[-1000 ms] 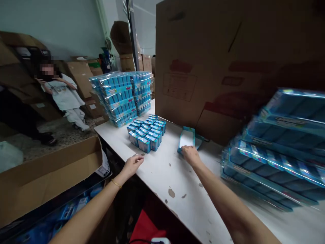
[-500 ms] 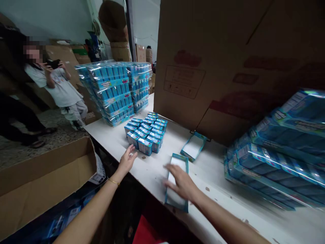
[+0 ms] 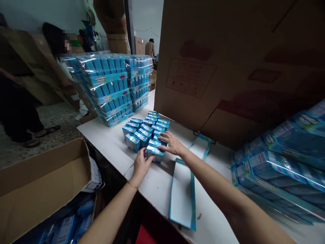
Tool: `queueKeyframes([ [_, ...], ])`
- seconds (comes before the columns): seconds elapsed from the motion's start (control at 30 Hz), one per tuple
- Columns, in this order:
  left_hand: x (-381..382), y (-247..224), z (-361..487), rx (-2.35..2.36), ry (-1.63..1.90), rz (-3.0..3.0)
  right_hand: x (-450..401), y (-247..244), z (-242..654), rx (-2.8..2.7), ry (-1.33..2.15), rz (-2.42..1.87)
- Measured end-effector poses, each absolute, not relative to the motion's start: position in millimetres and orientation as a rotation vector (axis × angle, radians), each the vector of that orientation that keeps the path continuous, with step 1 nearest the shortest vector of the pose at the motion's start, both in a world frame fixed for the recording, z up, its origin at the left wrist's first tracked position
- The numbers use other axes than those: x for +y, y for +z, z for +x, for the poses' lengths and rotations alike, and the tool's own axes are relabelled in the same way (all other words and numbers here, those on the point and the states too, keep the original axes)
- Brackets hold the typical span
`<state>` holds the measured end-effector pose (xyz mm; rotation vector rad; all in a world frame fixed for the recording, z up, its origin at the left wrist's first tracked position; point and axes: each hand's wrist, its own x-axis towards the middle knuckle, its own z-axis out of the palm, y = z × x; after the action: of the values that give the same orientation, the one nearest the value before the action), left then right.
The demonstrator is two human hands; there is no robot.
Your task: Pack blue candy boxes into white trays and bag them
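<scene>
Small blue boxes (image 3: pixel 132 142) with printed tops stand upright in a tight group on the white table. My left hand (image 3: pixel 142 164) is at the front of the group, thumb and fingers around the near corner of the front box (image 3: pixel 154 156). From the right, my right hand (image 3: pixel 171 144) reaches over with its fingers on the tops and side of that box and the ones behind it. Below my right forearm lies a shallow blue-edged tray (image 3: pixel 181 193) with a white inside. Another such tray (image 3: pixel 200 147) lies farther back, partly hidden by the forearm.
Film-wrapped stacks of blue packs (image 3: pixel 109 84) stand at the back left, and more wrapped packs (image 3: pixel 284 169) at the right. A large cardboard box (image 3: pixel 188 81) rises behind the table. An open carton (image 3: pixel 45 176) holds blue packs at lower left. People stand beyond.
My right hand has moved left from over the near tray onto the boxes. My left hand has come forward to the front box, which now sits farther right, apart from its left neighbour.
</scene>
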<state>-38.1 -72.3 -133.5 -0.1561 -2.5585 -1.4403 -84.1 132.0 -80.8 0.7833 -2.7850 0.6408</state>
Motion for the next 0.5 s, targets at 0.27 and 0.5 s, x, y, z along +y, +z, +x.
queueKeyframes([
  [0.27,-75.8,-131.6,-70.1,-2.462,-1.930,-0.581,127.9,-112.4,-107.8,-2.569,1.242,0.149],
  [0.5,-75.0,-129.9,-67.0,-2.398,-2.213,-0.755,146.9,-102.0,-113.4,-2.620,1.499,0.412],
])
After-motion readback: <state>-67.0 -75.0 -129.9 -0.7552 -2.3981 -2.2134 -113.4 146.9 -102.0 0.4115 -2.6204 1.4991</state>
